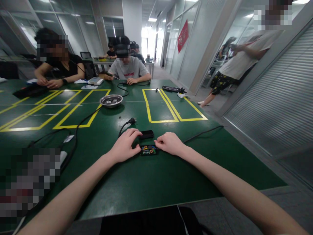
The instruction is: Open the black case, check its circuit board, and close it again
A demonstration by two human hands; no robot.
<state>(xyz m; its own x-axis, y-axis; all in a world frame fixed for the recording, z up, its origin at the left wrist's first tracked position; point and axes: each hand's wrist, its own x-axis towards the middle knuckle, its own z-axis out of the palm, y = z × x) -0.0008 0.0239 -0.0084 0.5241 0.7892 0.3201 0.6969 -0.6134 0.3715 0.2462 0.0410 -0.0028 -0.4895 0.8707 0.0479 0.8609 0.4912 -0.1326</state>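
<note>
A small circuit board in a black half-shell (149, 150), with copper-coloured coils showing, lies on the green table in front of me. Just behind it rests a black plastic cover (146, 134). My left hand (126, 146) is at their left ends, thumb and fingers apart. Its thumb tip meets the board's left edge, and its fingertips are by the cover. My right hand (170, 143) is closed at the board's right end, fingers curled round a black cable (204, 132) that runs off to the right. The pinched part is mostly hidden by the fingers.
A black plug (132, 121) on a cord lies beyond my left hand. Further back stands a metal bowl (111, 101) with small parts. Yellow tape (163, 122) marks the green table (156, 182). A black tripod (173, 89) lies at the far edge. Two people sit opposite.
</note>
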